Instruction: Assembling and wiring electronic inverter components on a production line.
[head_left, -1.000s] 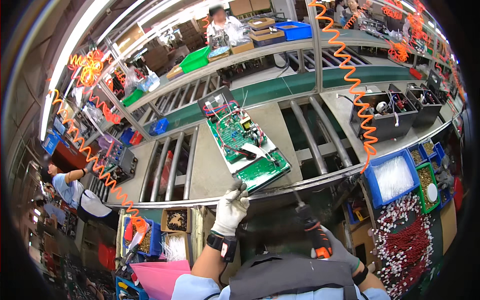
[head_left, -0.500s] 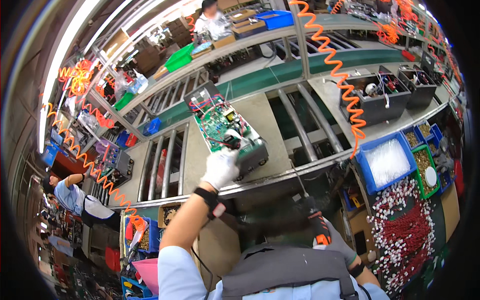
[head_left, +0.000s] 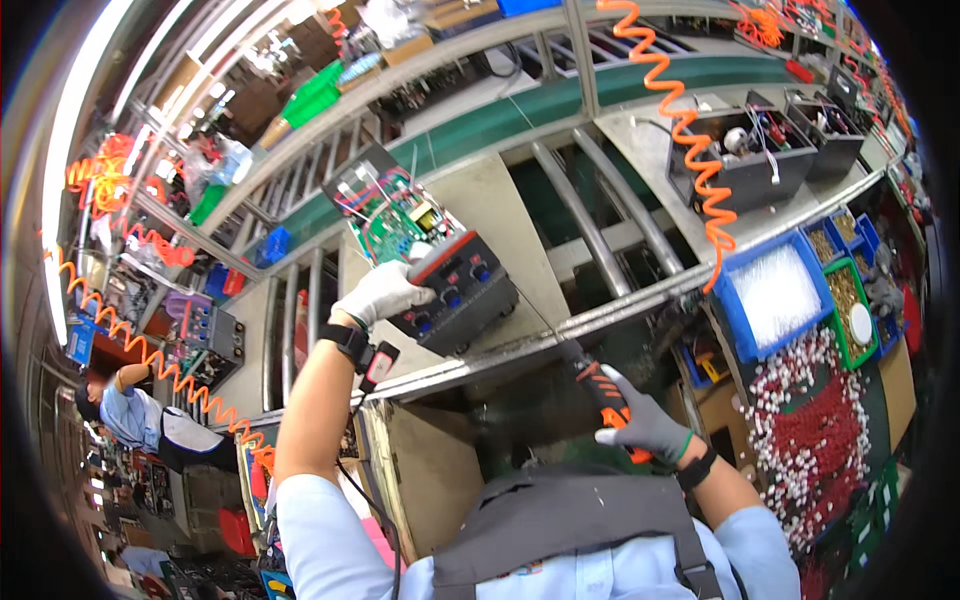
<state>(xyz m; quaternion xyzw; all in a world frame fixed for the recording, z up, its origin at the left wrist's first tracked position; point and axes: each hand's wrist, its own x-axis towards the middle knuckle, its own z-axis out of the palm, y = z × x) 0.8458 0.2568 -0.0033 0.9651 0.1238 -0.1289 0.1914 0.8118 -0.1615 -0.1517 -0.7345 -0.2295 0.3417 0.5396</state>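
The dark grey electronic unit with a red-edged front panel and blue knobs (head_left: 455,290) lies on the bench (head_left: 500,200), near its front edge, tilted with the panel end toward the person. The left hand (head_left: 385,292), in a light knit glove, is closed over the near left corner of the unit, fingers curled around the red edge; this grip at a corner suits turning or sliding the unit along the surface. Behind the panel, the green circuit board with coloured wires (head_left: 390,215) is exposed, the casing open on top so the board faces upward for access.

The right hand (head_left: 645,425), in a grey glove with a green cuff, is wrapped around the handle of an orange-and-black power screwdriver (head_left: 600,390), held below the front edge of the bench with its bit pointing up toward the unit, clear of it and ready to hand. An orange coiled cord (head_left: 690,140) hangs down over the right part of the bench.

At the right end, blue and green parts bins (head_left: 790,295) stand within reach of the right hand, beside a heap of red and white small parts (head_left: 810,410).
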